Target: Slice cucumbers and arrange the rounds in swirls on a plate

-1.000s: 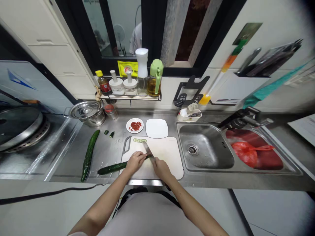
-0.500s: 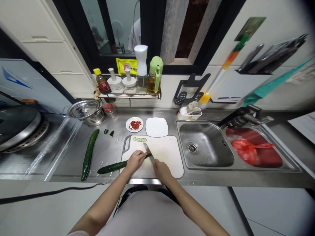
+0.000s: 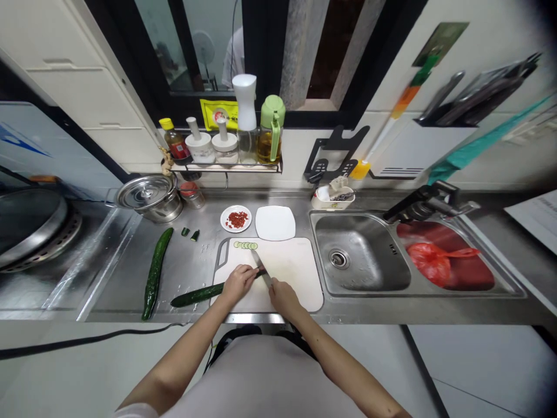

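On the white cutting board [image 3: 300, 273], my left hand [image 3: 239, 283] is closed over the right part of a dark green cucumber [image 3: 198, 295], whose other end reaches past the board's left edge. My right hand [image 3: 285, 297] grips a kitchen knife [image 3: 261, 267], its blade slanting away to the upper left across the cucumber's cut end. My left fingertips rest close beside the blade. Several cucumber slices [image 3: 246, 245] overlap in a row near the board's far edge. A second, whole cucumber [image 3: 157, 273] lies on the steel counter to the left.
Behind the board stand a small plate of chopped red pieces [image 3: 237, 219] and a square white plate [image 3: 275, 222]. Two cucumber ends [image 3: 195, 235] lie by a lidded pot [image 3: 150, 197]. Right of the board is a sink [image 3: 365, 278]; a red bag [image 3: 430, 264] sits in its second basin.
The view has shifted slightly. Both hands, the knife and the cucumber keep nearly the same positions on the board.
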Demonstrator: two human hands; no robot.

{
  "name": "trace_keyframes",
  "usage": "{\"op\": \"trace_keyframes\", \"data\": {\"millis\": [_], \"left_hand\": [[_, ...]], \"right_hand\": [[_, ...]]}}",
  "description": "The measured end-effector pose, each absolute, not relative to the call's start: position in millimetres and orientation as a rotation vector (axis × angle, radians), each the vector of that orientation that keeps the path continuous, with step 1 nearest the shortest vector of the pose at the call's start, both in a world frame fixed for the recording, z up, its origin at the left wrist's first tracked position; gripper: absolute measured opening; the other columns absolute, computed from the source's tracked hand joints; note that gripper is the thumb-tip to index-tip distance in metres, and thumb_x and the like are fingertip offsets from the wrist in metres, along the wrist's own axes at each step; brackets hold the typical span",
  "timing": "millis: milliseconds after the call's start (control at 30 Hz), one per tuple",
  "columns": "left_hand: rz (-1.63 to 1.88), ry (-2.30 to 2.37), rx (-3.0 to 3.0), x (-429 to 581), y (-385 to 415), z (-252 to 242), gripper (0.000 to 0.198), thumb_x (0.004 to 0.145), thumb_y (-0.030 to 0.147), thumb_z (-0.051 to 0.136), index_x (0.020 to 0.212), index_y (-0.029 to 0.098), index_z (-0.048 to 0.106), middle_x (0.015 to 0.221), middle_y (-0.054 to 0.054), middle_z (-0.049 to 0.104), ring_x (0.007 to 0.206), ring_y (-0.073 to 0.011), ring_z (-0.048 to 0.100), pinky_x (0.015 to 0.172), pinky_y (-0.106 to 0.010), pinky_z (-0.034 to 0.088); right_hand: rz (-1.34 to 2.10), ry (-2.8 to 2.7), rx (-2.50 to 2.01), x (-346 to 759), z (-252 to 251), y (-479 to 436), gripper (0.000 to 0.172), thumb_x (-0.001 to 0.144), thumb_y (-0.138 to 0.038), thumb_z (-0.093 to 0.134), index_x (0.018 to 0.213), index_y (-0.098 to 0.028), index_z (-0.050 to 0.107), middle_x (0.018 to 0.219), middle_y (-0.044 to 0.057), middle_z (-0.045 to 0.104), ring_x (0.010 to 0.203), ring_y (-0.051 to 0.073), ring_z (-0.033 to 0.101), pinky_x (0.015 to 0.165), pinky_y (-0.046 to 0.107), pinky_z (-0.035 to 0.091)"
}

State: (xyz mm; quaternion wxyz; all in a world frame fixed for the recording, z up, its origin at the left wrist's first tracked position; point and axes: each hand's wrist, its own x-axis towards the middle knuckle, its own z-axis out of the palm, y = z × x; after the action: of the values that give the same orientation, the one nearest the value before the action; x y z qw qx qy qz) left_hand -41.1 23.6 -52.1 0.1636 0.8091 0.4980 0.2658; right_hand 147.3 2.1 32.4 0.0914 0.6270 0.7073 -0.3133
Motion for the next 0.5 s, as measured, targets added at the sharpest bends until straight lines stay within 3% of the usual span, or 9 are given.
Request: {"op": "trace_keyframes", "data": {"millis": [500], "left_hand": [[0.78, 1.422, 2.29, -40.3, 23.7, -51.9, 0.028, 0.096, 0.028, 0.048, 0.11, 0.023, 0.072, 0.094, -0.007, 0.068, 0.09, -0.0174, 0.059, 0.08, -0.031, 0.052]], "right_hand": [[-0.92, 2.069, 1.831, 147.4, 32.4, -1.3, 0.029, 0.096, -0.018, 0.034, 0.114, -0.011, 0.056, 0.101, 0.016, 0.068, 0.095, 0.025, 0.066, 0.072, 0.03, 0.042]]}}
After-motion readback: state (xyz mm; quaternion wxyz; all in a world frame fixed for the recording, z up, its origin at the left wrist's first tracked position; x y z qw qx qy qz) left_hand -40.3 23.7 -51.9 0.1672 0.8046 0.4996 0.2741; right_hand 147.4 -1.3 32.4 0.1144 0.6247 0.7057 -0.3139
